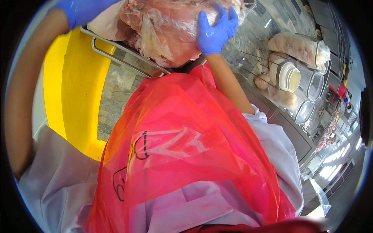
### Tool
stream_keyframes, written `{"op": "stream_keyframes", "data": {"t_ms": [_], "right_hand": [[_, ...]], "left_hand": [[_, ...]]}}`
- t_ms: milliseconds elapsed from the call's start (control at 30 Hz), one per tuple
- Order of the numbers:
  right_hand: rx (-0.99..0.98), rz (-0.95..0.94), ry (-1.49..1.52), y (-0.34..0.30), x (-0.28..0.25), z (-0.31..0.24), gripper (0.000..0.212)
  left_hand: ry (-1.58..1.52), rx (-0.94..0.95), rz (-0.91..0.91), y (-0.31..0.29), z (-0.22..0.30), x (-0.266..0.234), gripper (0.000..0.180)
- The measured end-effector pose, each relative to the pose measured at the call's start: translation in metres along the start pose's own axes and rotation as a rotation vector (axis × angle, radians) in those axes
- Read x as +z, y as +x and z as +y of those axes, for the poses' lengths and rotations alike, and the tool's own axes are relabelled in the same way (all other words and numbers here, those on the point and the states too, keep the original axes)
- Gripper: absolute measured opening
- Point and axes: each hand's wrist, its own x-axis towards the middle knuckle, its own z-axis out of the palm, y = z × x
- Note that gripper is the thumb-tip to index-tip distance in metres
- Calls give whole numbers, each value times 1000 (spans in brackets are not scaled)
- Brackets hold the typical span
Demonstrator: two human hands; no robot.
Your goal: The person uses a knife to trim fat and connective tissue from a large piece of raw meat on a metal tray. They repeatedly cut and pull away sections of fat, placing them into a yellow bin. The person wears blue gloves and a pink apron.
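A large slab of raw pink meat, with pale skin at its left end, lies across a metal frame in front of me. Spread fingers of my right hand, in a blue glove, rest against the meat's right part, where something clear and shiny like plastic film covers it. My left hand, also blue-gloved, is beside the skin end at the upper left. Its fingers run out of the picture, so their grip is hidden. A translucent red plastic apron hangs over my white coat.
Left of the frame stands a curved yellow panel. To the right, a wire rack holds a bagged pale piece of meat, a white round container and clear containers. Grey cabinets stand below. The floor has grey tiles.
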Motion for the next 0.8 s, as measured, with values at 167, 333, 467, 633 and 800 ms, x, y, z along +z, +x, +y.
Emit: {"op": "stream_keyframes", "data": {"t_ms": [167, 333, 467, 633, 800], "right_hand": [[47, 10, 232, 6, 19, 10, 58], [108, -13, 244, 9, 18, 10, 63], [151, -69, 264, 12, 9, -2, 64], [22, -24, 264, 15, 17, 5, 64], [25, 14, 115, 7, 3, -10, 68]], "left_hand": [[111, -216, -233, 29, 31, -71, 33], [148, -164, -229, 61, 23, -71, 32], [107, -134, -164, 62, 4, -65, 33], [-233, -13, 2, 1, -44, -14, 37], [-144, -216, 380, -67, 2, 124, 40]]}}
